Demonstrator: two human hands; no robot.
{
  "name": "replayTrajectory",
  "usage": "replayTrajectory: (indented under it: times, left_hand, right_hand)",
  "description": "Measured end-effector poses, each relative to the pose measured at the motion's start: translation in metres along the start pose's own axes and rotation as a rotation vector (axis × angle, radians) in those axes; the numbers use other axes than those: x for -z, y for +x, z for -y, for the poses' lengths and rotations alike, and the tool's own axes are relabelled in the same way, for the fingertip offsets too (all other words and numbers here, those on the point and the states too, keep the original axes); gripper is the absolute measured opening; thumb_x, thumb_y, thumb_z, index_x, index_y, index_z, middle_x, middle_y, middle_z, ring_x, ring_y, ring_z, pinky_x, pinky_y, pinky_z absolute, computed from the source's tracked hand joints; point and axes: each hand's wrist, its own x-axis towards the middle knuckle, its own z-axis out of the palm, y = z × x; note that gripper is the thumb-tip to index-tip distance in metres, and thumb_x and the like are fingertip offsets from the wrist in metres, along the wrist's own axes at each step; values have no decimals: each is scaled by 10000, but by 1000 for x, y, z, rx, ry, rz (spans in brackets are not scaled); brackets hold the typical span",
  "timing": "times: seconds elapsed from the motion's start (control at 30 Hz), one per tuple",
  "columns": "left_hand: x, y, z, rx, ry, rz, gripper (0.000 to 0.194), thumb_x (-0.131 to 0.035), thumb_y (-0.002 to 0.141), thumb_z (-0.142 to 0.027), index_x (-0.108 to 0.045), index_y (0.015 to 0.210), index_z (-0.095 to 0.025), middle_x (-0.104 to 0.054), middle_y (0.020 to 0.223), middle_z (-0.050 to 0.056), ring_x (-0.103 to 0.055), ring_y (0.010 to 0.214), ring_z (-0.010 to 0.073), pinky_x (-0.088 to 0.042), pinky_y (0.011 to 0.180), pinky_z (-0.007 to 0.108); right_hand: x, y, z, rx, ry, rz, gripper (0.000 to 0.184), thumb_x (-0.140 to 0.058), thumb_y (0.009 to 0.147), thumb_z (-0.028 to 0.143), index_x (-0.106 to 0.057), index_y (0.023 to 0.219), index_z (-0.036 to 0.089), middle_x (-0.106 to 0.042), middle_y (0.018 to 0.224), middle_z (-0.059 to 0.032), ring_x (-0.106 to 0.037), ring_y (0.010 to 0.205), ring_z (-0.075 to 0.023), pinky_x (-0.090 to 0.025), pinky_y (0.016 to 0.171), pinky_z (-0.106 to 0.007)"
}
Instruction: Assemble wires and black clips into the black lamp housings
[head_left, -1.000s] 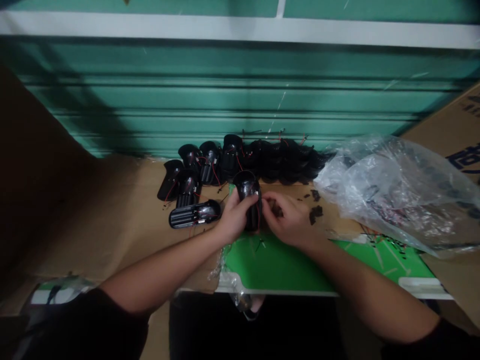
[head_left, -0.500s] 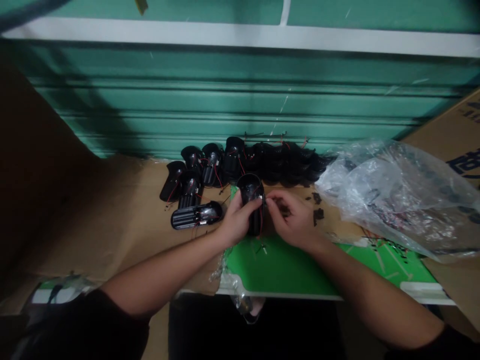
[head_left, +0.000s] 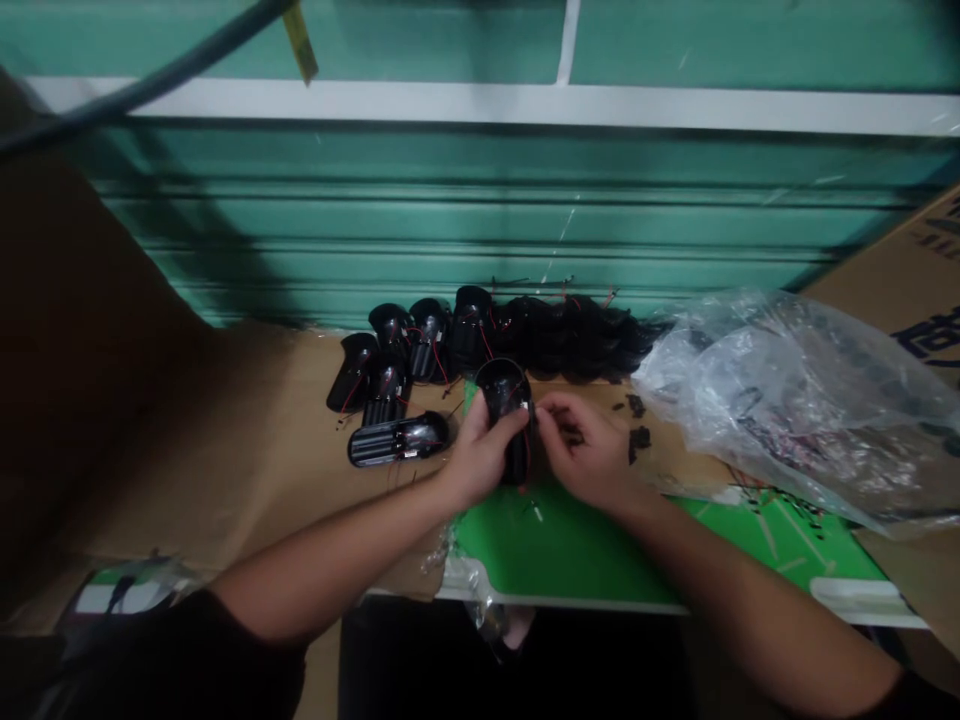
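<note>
My left hand [head_left: 484, 450] grips a glossy black plastic housing [head_left: 504, 382] with thin red wires, thumb pressed across its right side. The housing stands lengthwise, its rounded wide end away from me. At its right edge my right hand [head_left: 581, 440] is closed in a pinch, thumb and forefinger together; whatever they hold, perhaps a thin wire, is too small to make out. Just left of my hands, a similar black housing [head_left: 397, 440] lies on its side, showing long slots. Several more wired housings [head_left: 429, 340] sit behind it.
Dark stacked housings [head_left: 577, 335] run along the green wall. A clear plastic bag [head_left: 795, 400] with wired parts lies at right, beside a cardboard box [head_left: 926, 270]. Loose wires [head_left: 787, 505] rest on the green board [head_left: 577, 550]. Cardboard [head_left: 277, 430] covers the left side.
The whole view has shifted, so everything sits slightly lower in the picture. Both hands keep nearly the same hold at the housing.
</note>
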Motion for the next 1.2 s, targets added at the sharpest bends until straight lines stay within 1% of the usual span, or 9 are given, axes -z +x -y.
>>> replayTrajectory:
  times: [0.23,0.4,0.57,0.73,0.83,0.97,1.03,1.1,1.2]
  left_hand:
    - [-1,-2,-1,-27,-6,-5,475,-790,787,-422,-524,1086,-167,-579,863,-17,-546,745,55,-471,693,197]
    - [2,0,-9,-68,5,25,462,-792,791,-405,-535,1086,-161,-563,833,-20,-520,745,59,-442,711,203]
    - [1,0,-5,-91,39,10,459,-779,796,-403,-534,1085,-144,-562,914,-9,-516,831,56,-452,774,195]
    - [-1,1,-5,-52,41,24,475,-767,790,-425,-518,1095,-158,-559,910,-8,-520,797,62,-461,724,201]
    - [3,4,-18,-81,47,55,431,-743,779,-355,-548,1107,-155,-607,917,10,-560,812,71,-488,739,195]
    - [17,12,-50,-79,13,73,500,-630,739,-277,-463,1205,-204,-619,841,0,-570,618,94,-501,571,235]
    - [26,21,-67,-142,57,59,568,-675,751,-277,-425,1258,-228,-634,877,2,-591,573,118,-532,522,285]
    - [38,34,-79,-282,88,2,589,-765,780,-370,-477,1268,-209,-645,950,31,-644,643,129,-574,543,293]
    - [56,56,-87,-371,156,-132,604,-829,755,-399,-572,1246,-159,-655,1088,74,-680,742,123,-611,574,272]
  right_hand:
    - [0,-1,-2,-19,-12,-3,67,-657,1007,159,-655,1064,195,-701,888,-6,-680,711,-128,-548,668,-274]
    - [1,-3,-2,-34,70,66,77,-647,1015,159,-647,1078,203,-712,911,-4,-702,751,-134,-556,699,-275]
    - [3,-2,-2,-28,60,37,94,-670,1001,155,-659,1079,206,-706,903,3,-685,732,-123,-545,682,-265]
    - [2,0,-5,-53,34,26,58,-657,1019,180,-667,1072,201,-711,905,-12,-689,738,-139,-544,691,-283]
    - [0,0,-8,-82,67,35,65,-638,1038,214,-663,1096,199,-716,938,-29,-697,764,-156,-548,711,-304]
    - [-2,0,-8,-132,138,107,129,-655,1014,239,-647,1134,191,-678,836,-21,-654,678,-159,-516,645,-306]
    - [-2,1,-6,-134,148,146,155,-661,993,219,-642,1146,195,-668,812,-12,-632,643,-151,-497,620,-298]
    - [-2,1,-3,-113,152,175,164,-658,980,193,-640,1143,200,-660,805,-2,-615,632,-139,-486,613,-286]
    - [-2,1,1,-61,151,204,159,-641,974,160,-633,1128,201,-646,806,5,-594,623,-125,-481,618,-273]
